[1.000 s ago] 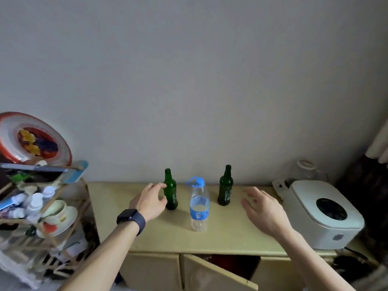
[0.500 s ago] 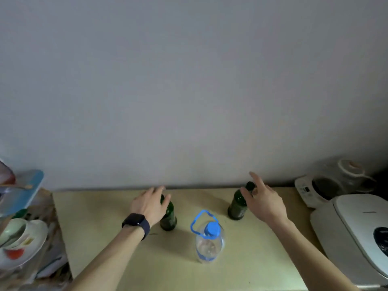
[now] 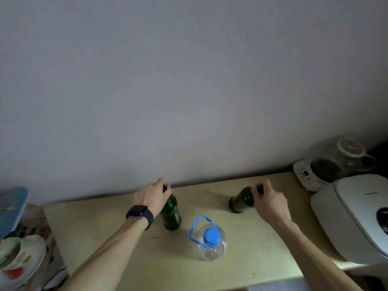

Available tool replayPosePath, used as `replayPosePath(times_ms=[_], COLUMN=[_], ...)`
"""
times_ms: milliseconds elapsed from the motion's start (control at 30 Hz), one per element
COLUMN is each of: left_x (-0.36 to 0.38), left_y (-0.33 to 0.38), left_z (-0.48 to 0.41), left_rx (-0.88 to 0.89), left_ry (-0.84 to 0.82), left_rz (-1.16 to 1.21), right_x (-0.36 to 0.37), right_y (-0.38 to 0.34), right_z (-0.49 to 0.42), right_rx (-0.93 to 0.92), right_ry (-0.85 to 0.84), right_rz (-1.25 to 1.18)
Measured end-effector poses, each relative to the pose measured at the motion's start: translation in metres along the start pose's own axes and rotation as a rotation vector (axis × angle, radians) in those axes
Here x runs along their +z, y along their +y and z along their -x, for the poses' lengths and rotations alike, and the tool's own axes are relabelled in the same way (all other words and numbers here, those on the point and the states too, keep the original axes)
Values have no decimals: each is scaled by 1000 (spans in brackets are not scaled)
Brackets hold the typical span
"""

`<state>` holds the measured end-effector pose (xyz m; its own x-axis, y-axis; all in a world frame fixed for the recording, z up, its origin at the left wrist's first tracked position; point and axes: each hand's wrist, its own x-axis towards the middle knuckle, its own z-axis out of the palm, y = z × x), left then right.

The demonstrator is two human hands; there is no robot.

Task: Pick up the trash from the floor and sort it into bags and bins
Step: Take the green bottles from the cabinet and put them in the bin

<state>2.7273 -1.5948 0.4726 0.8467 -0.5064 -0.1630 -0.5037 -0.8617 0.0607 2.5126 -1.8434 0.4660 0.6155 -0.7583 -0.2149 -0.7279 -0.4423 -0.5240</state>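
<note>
Open and reaching before, the left grip (image 3: 151,196) now clasps the left bottle (image 3: 171,214) by its neck; the right grip (image 3: 268,203) clasps the right bottle (image 3: 241,200).

On the pale yellow worktop (image 3: 105,238), the left hand (image 3: 152,196) curls round the neck of the left green glass bottle (image 3: 171,213), at 10 o'clock from the clear water bottle (image 3: 211,244) with its blue cap. The right hand (image 3: 267,198) grips the neck of the right green glass bottle (image 3: 241,199), at 1 o'clock. A white lidded appliance (image 3: 352,217) sits at 3 o'clock. A smartwatch (image 3: 139,214) circles the left wrist.
</note>
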Motion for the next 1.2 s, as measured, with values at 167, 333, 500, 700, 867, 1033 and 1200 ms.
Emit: replayPosePath(times_ms=[167, 333, 500, 700, 867, 1033, 1200], left_x=[-45, -84, -95, -48, 31, 130, 200], left_y=[49, 146, 242, 371, 457, 542, 589], left_z=[-24, -7, 42, 145, 232, 322, 376], left_rx=[194, 468, 713, 961, 1030, 994, 926], left_ry=[140, 229, 280, 106, -88, -330, -493], left_rz=[48, 100, 141, 110, -10, -139, -217], right_x=[-53, -106, -145, -156, -142, -143, -148], right_y=[40, 88, 147, 251, 341, 442, 517], right_z=[55, 133, 210, 309, 378, 434, 446], right_rx=[62, 163, 282, 567, 708, 814, 878], right_ry=[172, 395, 605, 651, 574, 467, 349], right_rz=[-95, -69, -15, -31, -78, -100, -124])
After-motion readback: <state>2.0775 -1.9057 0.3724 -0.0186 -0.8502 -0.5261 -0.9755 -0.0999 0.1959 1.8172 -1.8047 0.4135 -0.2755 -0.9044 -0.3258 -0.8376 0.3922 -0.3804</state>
